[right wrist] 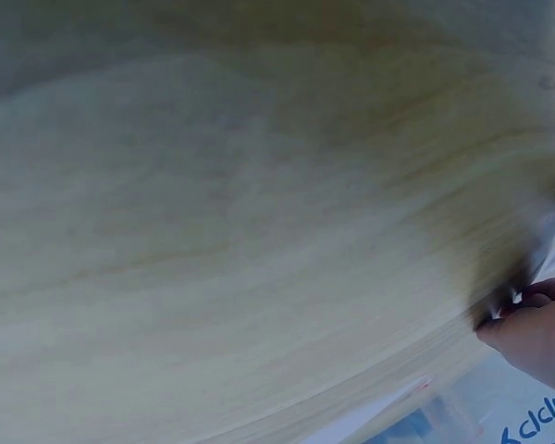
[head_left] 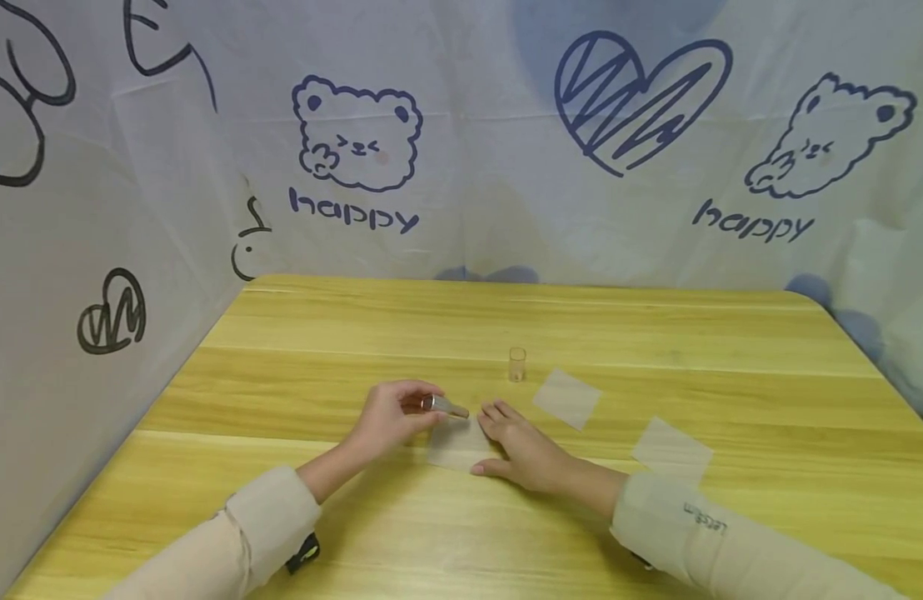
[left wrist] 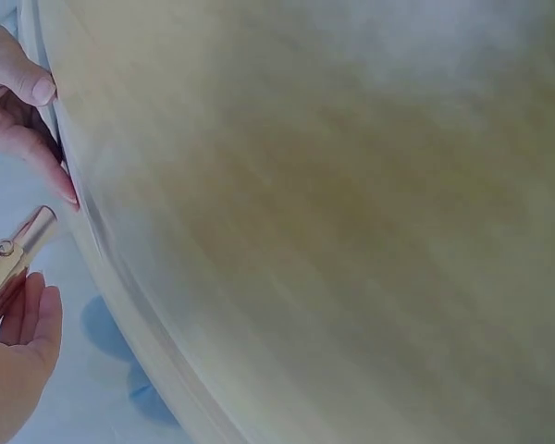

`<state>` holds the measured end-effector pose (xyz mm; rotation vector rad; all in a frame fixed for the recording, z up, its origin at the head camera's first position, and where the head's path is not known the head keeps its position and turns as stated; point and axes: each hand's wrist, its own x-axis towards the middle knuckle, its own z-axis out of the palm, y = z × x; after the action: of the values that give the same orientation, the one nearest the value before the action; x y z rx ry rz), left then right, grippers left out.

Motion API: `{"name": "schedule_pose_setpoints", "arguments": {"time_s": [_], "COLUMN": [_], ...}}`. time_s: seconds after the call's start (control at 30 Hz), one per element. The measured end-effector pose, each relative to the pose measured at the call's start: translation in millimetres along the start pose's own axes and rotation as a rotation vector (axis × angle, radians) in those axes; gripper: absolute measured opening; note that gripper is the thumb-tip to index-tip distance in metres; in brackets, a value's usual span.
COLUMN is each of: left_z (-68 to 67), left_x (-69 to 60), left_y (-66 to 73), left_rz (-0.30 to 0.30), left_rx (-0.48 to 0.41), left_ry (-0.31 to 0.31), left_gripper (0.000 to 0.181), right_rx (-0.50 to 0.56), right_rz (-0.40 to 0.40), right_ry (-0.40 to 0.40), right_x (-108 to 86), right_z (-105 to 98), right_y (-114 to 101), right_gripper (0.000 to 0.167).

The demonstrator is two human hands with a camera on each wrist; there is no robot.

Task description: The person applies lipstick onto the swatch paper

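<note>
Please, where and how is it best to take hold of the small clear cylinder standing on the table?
Probably pinch the small clear cylinder by its side walls, near the upper rim, coming down from the person's side. It stands upright, with no other object against its round wall. The right hand seems the better choice, as the left hand holds a metallic tube.

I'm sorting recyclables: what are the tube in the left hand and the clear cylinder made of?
The tube looks like polished metal or shiny coated plastic, given its reflections. The clear cylinder seems smooth plastic or glass: the table shows through.
</note>
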<state>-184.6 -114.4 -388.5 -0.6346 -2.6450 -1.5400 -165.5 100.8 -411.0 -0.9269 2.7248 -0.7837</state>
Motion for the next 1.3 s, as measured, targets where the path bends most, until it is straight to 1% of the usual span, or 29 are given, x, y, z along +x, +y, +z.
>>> {"name": "schedule_pose_setpoints", "arguments": {"time_s": [0.1,0.33,0.67,0.97,1.3], "left_z": [2.1,5.7,11.8,14.2,14.8], "left_x": [1.6,3.5,5.4,5.9,6.7], "left_y": [-0.2,-1.0,3.2,5.3,6.9], "left_rz": [0.002,0.049,0.08,0.087,0.099], "left_rx": [0.013,0.052,0.084,0.13,0.135], "left_ry": [-0.009,-0.024,-0.043,-0.063,-0.079], "left_gripper": [0.023,0.024,0.026,0.025,0.025], "right_rx": [0.002,0.001,-0.004,-0.004,-0.008], "right_rz": [0.003,0.009,0.017,0.017,0.001], "right_ry": [-0.008,-0.008,-0.013,-0.009,-0.001], "right_x": [0.0,0.4,0.2,-0.1,-0.5], "right_z": [-0.1,-0.1,0.6,0.9,0.9], "right_y": [-0.1,-0.1,0.4,-1.3,-0.1], "right_gripper": [0.069,0.07,0.071,0.069,0.069]}}
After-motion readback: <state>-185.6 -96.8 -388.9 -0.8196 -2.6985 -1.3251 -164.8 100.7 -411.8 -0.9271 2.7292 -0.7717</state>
